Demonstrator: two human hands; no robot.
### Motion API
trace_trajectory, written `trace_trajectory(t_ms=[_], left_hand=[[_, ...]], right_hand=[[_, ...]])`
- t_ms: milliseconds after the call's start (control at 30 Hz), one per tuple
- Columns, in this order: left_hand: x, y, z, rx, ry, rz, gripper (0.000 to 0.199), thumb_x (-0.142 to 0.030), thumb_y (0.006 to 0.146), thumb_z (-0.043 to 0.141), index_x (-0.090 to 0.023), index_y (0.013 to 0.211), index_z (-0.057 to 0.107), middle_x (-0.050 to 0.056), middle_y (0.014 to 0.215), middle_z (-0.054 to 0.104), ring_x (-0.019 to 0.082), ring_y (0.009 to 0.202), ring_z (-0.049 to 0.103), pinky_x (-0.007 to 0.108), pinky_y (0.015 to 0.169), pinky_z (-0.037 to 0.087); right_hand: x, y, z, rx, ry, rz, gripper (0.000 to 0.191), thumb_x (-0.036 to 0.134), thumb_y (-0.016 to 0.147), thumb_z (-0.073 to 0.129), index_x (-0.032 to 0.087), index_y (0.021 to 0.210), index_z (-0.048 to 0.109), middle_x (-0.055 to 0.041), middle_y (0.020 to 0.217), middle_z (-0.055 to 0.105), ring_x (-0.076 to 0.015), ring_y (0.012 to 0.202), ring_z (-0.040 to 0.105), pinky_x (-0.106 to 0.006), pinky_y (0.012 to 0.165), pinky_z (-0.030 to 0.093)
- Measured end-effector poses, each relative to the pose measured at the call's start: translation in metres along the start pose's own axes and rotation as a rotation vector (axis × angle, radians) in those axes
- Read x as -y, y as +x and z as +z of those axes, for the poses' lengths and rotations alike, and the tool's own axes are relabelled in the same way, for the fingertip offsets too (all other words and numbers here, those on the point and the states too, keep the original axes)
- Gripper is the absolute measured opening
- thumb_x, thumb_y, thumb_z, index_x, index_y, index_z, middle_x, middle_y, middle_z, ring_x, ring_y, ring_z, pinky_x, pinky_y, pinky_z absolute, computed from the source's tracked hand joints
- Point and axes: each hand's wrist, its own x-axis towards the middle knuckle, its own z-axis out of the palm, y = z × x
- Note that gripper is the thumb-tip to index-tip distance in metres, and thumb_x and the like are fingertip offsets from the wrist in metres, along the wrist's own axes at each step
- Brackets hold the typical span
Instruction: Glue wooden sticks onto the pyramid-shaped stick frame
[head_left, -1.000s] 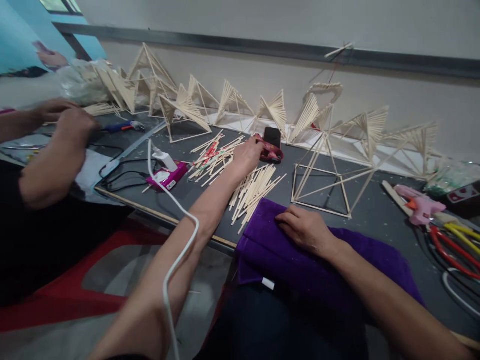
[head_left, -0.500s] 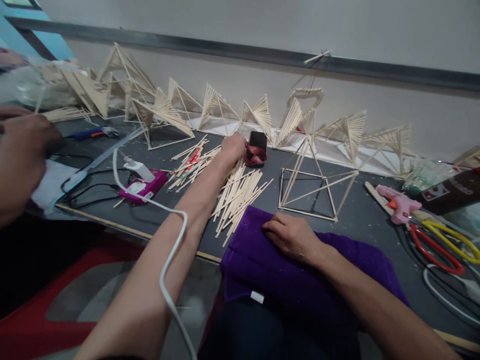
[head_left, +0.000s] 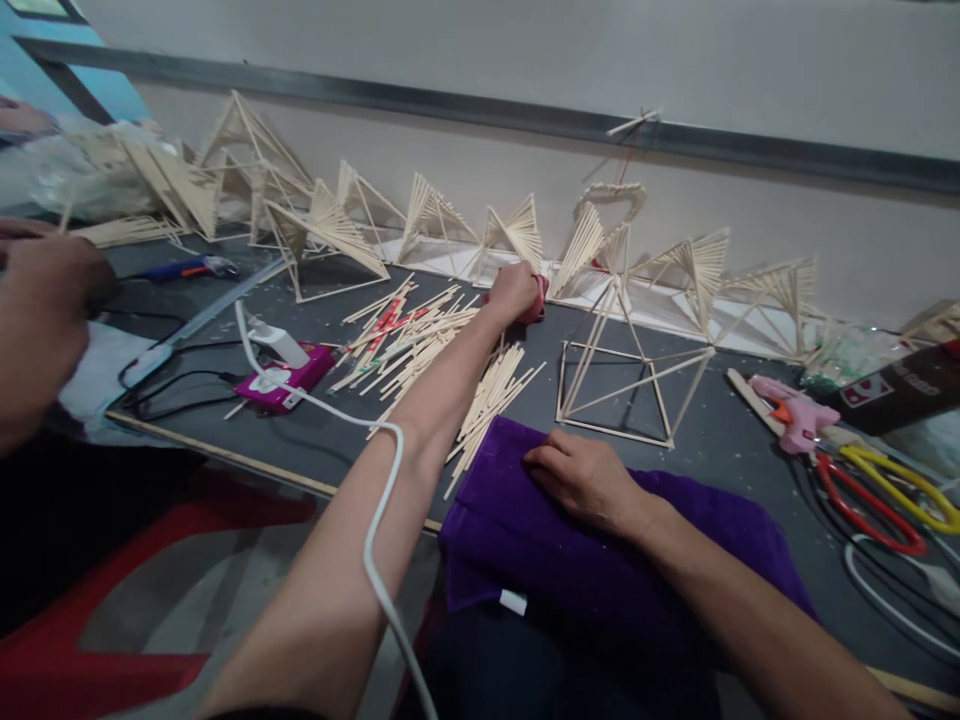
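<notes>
My left hand (head_left: 514, 292) reaches to the back of the dark table, its fingers closed on a red item (head_left: 538, 300) whose shape is mostly hidden; the phone seen there earlier is covered by the hand. Loose thin sticks (head_left: 491, 400) lie in a pile beneath and beside my left forearm. My right hand (head_left: 581, 472) rests on a purple cloth (head_left: 517, 520) at the table's front edge, fingers curled together against the fabric. Just beyond it stands an open frame of sticks (head_left: 652, 437).
Stick models (head_left: 431, 215) line the wall. A pink glue gun (head_left: 799, 415), red-handled scissors (head_left: 862, 510) and a bottle (head_left: 900, 385) sit at right. At left are a magenta power block (head_left: 289, 380), cables, blue pliers (head_left: 176, 268) and another person's hand (head_left: 56, 290).
My left hand has moved right, from beside the phone and red item onto them, and closed on the red item. My right hand has stayed on the cloth.
</notes>
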Motion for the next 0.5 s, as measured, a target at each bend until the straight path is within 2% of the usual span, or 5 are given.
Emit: trace_trajectory(t_ms=[167, 267, 333, 400, 500], left_hand=[[-0.021, 0.000, 0.016, 0.044, -0.079, 0.044, 0.034, -0.016, 0.088, 0.042, -0.011, 0.106, 0.070, 0.014, 0.110, 0.072, 0.022, 0.104, 0.064, 0.029, 0.087, 0.045], [-0.023, -0.004, 0.015, 0.107, -0.107, 0.101, 0.035, -0.013, 0.084, 0.047, -0.015, 0.111, 0.070, 0.009, 0.107, 0.073, 0.019, 0.100, 0.064, 0.027, 0.085, 0.046], [-0.013, -0.007, 0.005, 0.110, -0.083, 0.149, 0.039, -0.010, 0.080, 0.050, -0.015, 0.113, 0.070, 0.009, 0.109, 0.073, 0.019, 0.101, 0.063, 0.027, 0.087, 0.045], [0.007, -0.012, -0.011, 0.079, 0.021, 0.195, 0.034, -0.012, 0.077, 0.053, -0.015, 0.105, 0.073, 0.010, 0.108, 0.072, 0.022, 0.101, 0.063, 0.028, 0.086, 0.044], [0.040, -0.022, -0.037, 0.107, 0.209, 0.086, 0.028, -0.022, 0.081, 0.055, -0.022, 0.098, 0.076, 0.008, 0.101, 0.074, 0.023, 0.097, 0.064, 0.029, 0.082, 0.044]], right_hand=[[-0.001, -0.001, 0.002, -0.014, 0.022, -0.014, 0.024, 0.028, 0.097, 0.046, 0.019, 0.108, 0.065, -0.0045, 0.093, 0.065, -0.0150, 0.080, 0.062, -0.026, 0.065, 0.041], [-0.003, -0.002, 0.004, -0.026, 0.034, -0.018, 0.023, 0.028, 0.097, 0.047, 0.019, 0.108, 0.065, -0.0045, 0.093, 0.065, -0.0153, 0.080, 0.062, -0.026, 0.065, 0.042], [-0.003, -0.002, 0.004, -0.028, 0.035, -0.024, 0.024, 0.028, 0.097, 0.046, 0.019, 0.107, 0.066, -0.0046, 0.093, 0.065, -0.0153, 0.080, 0.062, -0.026, 0.064, 0.043], [-0.003, -0.002, 0.004, -0.024, 0.031, -0.028, 0.024, 0.028, 0.097, 0.046, 0.019, 0.107, 0.066, -0.0049, 0.093, 0.065, -0.0154, 0.080, 0.063, -0.026, 0.064, 0.043], [-0.003, -0.002, 0.003, -0.016, 0.027, -0.019, 0.024, 0.028, 0.097, 0.046, 0.019, 0.106, 0.066, -0.0051, 0.093, 0.065, -0.0159, 0.082, 0.063, -0.027, 0.066, 0.043]])
